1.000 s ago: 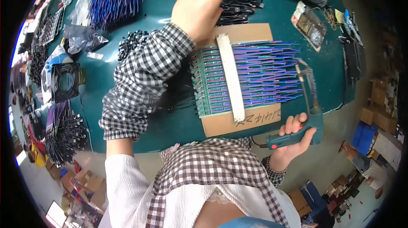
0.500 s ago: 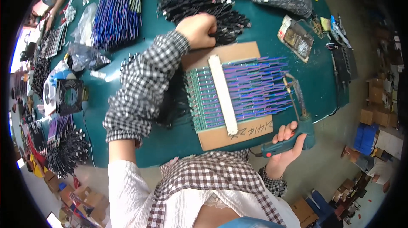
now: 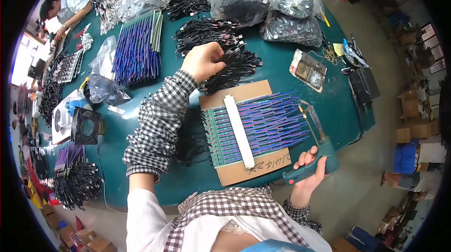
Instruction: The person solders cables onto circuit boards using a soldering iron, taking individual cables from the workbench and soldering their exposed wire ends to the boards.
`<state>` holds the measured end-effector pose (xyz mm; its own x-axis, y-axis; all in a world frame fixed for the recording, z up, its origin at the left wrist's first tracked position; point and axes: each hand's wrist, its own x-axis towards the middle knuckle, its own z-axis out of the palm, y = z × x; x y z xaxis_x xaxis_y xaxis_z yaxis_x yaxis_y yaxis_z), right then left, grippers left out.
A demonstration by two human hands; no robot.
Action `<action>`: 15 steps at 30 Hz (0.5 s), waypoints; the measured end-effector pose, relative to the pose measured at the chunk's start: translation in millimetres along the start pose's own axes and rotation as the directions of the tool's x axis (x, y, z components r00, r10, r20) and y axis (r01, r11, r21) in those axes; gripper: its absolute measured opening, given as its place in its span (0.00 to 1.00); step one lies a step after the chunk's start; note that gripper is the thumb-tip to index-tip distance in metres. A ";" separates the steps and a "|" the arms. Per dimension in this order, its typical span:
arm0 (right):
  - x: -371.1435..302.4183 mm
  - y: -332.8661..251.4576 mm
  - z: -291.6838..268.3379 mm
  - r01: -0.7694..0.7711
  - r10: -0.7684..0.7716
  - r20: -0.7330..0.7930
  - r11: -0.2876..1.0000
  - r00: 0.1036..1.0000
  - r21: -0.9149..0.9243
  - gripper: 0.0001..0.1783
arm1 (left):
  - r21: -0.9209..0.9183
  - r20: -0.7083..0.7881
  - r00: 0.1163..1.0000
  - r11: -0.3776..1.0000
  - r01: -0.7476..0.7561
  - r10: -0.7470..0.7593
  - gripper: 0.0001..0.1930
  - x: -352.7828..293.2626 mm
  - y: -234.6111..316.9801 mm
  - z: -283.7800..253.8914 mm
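My left hand (image 3: 203,62) reaches over the near pile of black cables (image 3: 232,69); its thumb and forefinger pinch at a cable on the edge, though the fingertips are partly hidden. In my right hand (image 3: 309,169) is a green, pistol-shaped soldering gun (image 3: 324,157), its metal tip beside the wire ends. Between my hands lies a cardboard sheet (image 3: 235,91) bearing a row of green circuit boards (image 3: 216,141). Blue-purple wires (image 3: 272,122) run rightward from the boards. A white strip (image 3: 238,132) lies across them.
Bagged black cables (image 3: 291,28) stand at the far side. Further left is a bundle of blue-purple wires (image 3: 136,54), with a small black fan (image 3: 88,126) nearer me. A stained solder tray (image 3: 308,71) sits at the right. A person (image 3: 70,10) works at the far left.
The view has tilted up, so the table sits lower in the picture. My left hand's closed fingers have turned toward the near cables. The soldering gun stays in my right hand.
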<state>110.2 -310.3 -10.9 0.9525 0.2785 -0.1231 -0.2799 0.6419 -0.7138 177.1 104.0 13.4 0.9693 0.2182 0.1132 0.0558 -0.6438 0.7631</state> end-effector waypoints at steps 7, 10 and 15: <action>-6.4 2.1 -0.1 0.026 -0.026 0.014 1.000 1.000 0.018 0.24 | -0.226 -0.100 0.994 0.974 0.011 -0.035 0.18 9.1 -0.9 4.2; -8.9 0.8 4.4 0.039 -0.039 -0.025 0.999 0.999 -0.013 0.23 | -0.405 -0.061 0.993 0.912 0.068 -0.102 0.22 8.3 4.9 1.7; -10.7 3.4 4.8 0.050 -0.050 -0.006 0.999 0.999 -0.023 0.23 | -0.621 -0.173 0.973 0.783 0.014 -0.154 0.28 -1.0 23.5 -6.0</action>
<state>98.4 -307.7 -8.7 0.9660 0.2416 -0.0919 -0.2295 0.6385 -0.7346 175.9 93.0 35.0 0.8928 0.4385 0.1026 -0.0918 -0.0458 0.9947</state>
